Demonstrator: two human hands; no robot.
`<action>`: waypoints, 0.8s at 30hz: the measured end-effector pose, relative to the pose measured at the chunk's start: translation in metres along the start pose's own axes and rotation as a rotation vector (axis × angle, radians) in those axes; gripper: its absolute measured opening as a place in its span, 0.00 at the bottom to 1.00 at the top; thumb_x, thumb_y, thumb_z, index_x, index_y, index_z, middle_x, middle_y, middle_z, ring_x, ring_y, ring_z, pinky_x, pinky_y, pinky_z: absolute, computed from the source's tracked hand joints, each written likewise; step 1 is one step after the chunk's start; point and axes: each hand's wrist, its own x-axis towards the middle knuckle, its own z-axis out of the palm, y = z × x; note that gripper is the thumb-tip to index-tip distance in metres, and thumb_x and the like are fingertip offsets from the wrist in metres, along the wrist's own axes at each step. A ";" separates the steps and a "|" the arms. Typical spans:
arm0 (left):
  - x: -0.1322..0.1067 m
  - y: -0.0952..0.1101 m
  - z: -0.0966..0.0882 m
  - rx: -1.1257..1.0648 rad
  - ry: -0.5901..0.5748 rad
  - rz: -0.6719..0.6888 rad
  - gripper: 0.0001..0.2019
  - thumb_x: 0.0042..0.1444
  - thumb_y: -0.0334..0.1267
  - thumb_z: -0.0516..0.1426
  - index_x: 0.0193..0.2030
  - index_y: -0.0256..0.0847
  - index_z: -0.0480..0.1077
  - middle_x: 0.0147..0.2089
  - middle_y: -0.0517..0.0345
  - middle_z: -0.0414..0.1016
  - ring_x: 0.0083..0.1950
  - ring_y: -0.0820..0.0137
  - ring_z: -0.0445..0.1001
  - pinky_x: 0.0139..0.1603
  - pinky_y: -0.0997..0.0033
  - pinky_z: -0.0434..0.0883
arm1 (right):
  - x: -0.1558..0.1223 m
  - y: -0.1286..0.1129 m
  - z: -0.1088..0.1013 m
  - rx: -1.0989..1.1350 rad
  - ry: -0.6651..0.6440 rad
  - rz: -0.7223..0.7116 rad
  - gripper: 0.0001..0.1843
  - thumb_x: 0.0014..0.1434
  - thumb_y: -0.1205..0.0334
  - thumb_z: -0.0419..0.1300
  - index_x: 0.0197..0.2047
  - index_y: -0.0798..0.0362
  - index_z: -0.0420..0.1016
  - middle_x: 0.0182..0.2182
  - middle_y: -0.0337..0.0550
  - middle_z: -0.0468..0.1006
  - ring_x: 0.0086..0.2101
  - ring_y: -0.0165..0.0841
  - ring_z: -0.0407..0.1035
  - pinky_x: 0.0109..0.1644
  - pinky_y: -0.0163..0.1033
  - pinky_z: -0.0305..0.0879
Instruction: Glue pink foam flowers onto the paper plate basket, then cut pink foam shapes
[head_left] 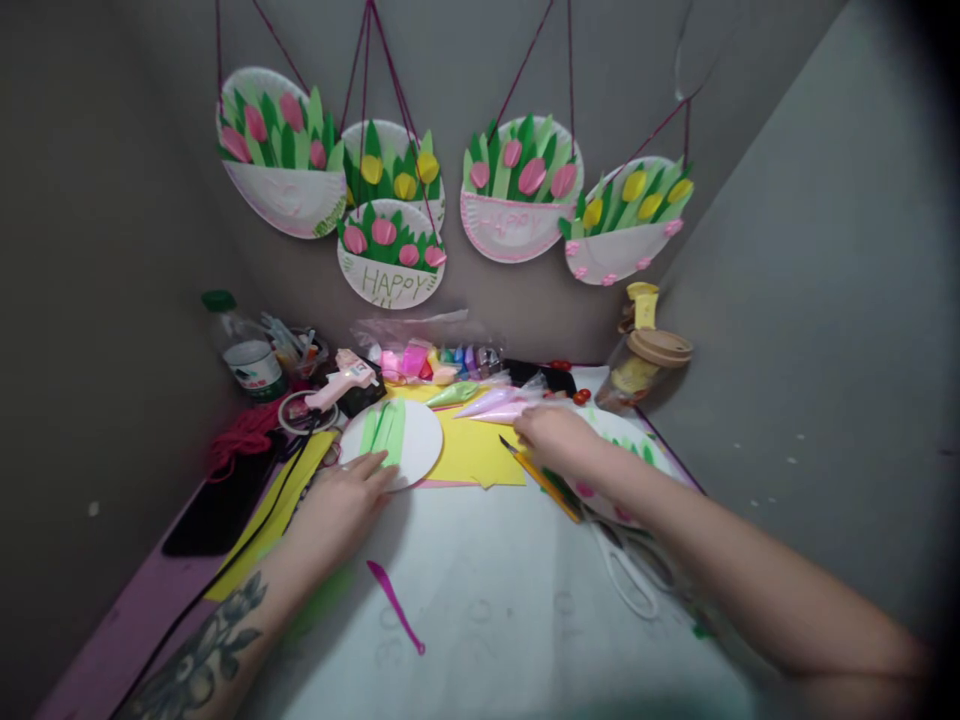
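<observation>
My left hand [356, 495] lies with its fingers stretched out on the lower edge of a white paper disc [424, 445]. Light green paper strips [384, 430], with darker thin pieces on them, rest on this disc. Over at the right, my right hand [555, 437] has its fingers closed at the end of a pink piping bag [499, 412]; its fingertips are partly hidden. Beside that bag lie a lilac piping bag [484, 400] and a green piping bag [454, 394]. A craft knife [544, 480] with a yellow handle is just below my right hand.
White scissors [626, 575] and a decorated paper plate [652, 450] lie by my right forearm. A magenta plastic tool [395, 607] is in front. A pink glue gun [345, 382], bottle [251, 355] and lidded cup [649, 365] stand behind. Flower plates [521, 225] hang on the wall.
</observation>
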 end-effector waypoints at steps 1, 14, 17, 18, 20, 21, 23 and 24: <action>0.000 0.005 -0.002 -0.014 -0.013 0.038 0.18 0.60 0.32 0.50 0.55 0.42 0.69 0.61 0.47 0.67 0.57 0.55 0.69 0.56 0.54 0.65 | -0.014 -0.011 0.003 0.019 -0.067 0.003 0.10 0.58 0.69 0.53 0.38 0.55 0.75 0.36 0.53 0.78 0.37 0.42 0.72 0.36 0.40 0.63; 0.040 0.061 0.009 0.126 0.095 0.387 0.09 0.60 0.30 0.51 0.42 0.36 0.71 0.42 0.46 0.75 0.49 0.59 0.71 0.47 0.59 0.66 | -0.064 -0.070 0.053 0.072 0.013 0.272 0.18 0.60 0.75 0.46 0.49 0.56 0.70 0.60 0.63 0.62 0.52 0.48 0.65 0.51 0.52 0.62; 0.061 0.064 0.018 0.177 0.120 0.365 0.08 0.59 0.30 0.51 0.38 0.34 0.71 0.39 0.45 0.76 0.44 0.59 0.72 0.44 0.60 0.66 | -0.057 -0.074 0.046 0.058 -0.003 0.313 0.17 0.60 0.75 0.47 0.50 0.57 0.69 0.56 0.64 0.66 0.45 0.45 0.70 0.47 0.49 0.65; 0.066 0.064 0.021 0.189 0.112 0.359 0.08 0.59 0.30 0.51 0.37 0.33 0.72 0.37 0.45 0.76 0.43 0.59 0.73 0.43 0.61 0.66 | -0.057 -0.075 0.044 0.052 -0.008 0.317 0.17 0.61 0.75 0.47 0.50 0.58 0.69 0.53 0.63 0.69 0.44 0.45 0.70 0.45 0.48 0.66; 0.074 0.062 0.025 0.200 0.095 0.358 0.09 0.58 0.28 0.50 0.36 0.32 0.72 0.34 0.44 0.76 0.39 0.60 0.74 0.40 0.61 0.66 | -0.059 -0.076 0.041 0.054 -0.029 0.317 0.17 0.61 0.75 0.47 0.49 0.59 0.70 0.47 0.61 0.73 0.43 0.45 0.71 0.41 0.45 0.67; 0.076 0.060 0.026 0.200 0.088 0.364 0.09 0.57 0.28 0.50 0.35 0.32 0.72 0.33 0.44 0.76 0.38 0.60 0.74 0.39 0.62 0.66 | -0.061 -0.077 0.041 0.059 -0.044 0.320 0.17 0.61 0.76 0.47 0.49 0.60 0.71 0.45 0.60 0.74 0.43 0.45 0.71 0.40 0.44 0.67; 0.077 0.057 0.027 0.190 0.083 0.383 0.09 0.58 0.31 0.51 0.35 0.33 0.73 0.34 0.44 0.77 0.39 0.60 0.74 0.40 0.61 0.66 | -0.067 -0.077 0.040 0.064 -0.061 0.317 0.17 0.60 0.77 0.46 0.47 0.62 0.72 0.43 0.61 0.75 0.42 0.45 0.71 0.38 0.44 0.67; 0.076 0.056 0.026 0.181 0.089 0.393 0.09 0.58 0.34 0.52 0.34 0.34 0.73 0.34 0.45 0.77 0.40 0.60 0.74 0.41 0.61 0.65 | -0.070 -0.077 0.039 0.061 -0.059 0.303 0.17 0.60 0.77 0.46 0.46 0.63 0.74 0.42 0.62 0.75 0.42 0.45 0.71 0.38 0.44 0.67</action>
